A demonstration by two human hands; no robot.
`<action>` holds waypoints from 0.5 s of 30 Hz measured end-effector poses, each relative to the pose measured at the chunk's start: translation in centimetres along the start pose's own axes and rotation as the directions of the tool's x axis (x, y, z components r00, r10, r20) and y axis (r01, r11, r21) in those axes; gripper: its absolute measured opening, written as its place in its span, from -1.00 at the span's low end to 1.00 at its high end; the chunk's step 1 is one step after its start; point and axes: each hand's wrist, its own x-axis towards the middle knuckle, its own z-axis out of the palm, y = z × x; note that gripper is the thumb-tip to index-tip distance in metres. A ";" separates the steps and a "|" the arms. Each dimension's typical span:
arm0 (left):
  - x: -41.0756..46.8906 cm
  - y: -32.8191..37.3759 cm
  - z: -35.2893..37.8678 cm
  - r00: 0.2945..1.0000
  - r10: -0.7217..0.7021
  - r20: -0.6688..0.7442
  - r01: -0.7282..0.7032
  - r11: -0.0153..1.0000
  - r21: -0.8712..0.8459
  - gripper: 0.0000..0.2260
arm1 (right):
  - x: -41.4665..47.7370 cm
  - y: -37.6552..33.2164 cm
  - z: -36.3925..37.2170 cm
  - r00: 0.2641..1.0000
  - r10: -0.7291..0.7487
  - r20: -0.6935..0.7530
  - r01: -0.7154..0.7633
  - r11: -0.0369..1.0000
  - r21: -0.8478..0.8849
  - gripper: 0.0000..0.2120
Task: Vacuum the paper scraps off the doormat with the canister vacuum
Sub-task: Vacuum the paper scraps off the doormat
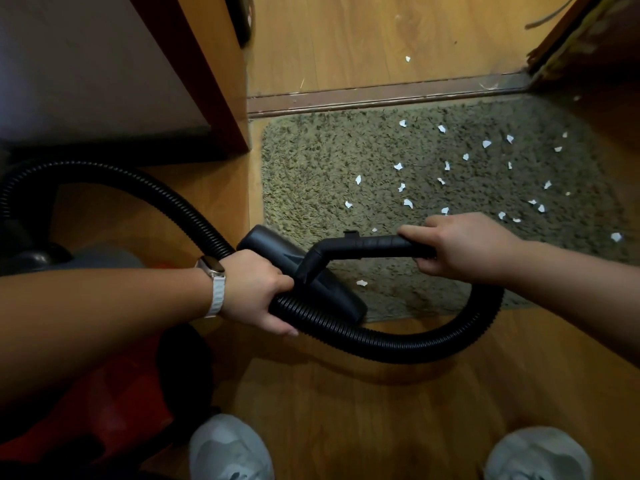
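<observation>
Item count: one doormat [329,161]; one corrugated hose [398,344]; one floor nozzle [277,251]; one rigid handle tube [367,244]. Hands: two, left hand [256,289] and right hand [464,247]. One wristwatch [213,275]. Shoes [230,448]: two, near edge. Paper scraps [398,166]: roughly thirty on the doormat, mostly right half; one [407,58] on the far floor.
</observation>
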 end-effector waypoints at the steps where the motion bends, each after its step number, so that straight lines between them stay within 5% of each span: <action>1: 0.3 -0.1 -0.2 1.000 -0.006 0.016 0.006 1.000 0.012 -0.32 | 0.1 0.1 -0.7 1.000 0.004 0.014 -0.003 1.000 -0.011 -0.57; 8: 4.1 0.4 -3.8 0.986 -0.106 0.132 0.100 0.994 0.047 -0.47 | 0.0 4.0 -4.0 0.979 0.143 0.143 -0.144 0.990 -0.002 -0.66; 15: 5.6 3.7 -4.9 0.983 -0.099 0.154 0.097 0.995 0.018 -0.49 | -0.4 5.4 -2.7 0.967 -0.013 0.254 0.008 1.000 0.019 -0.68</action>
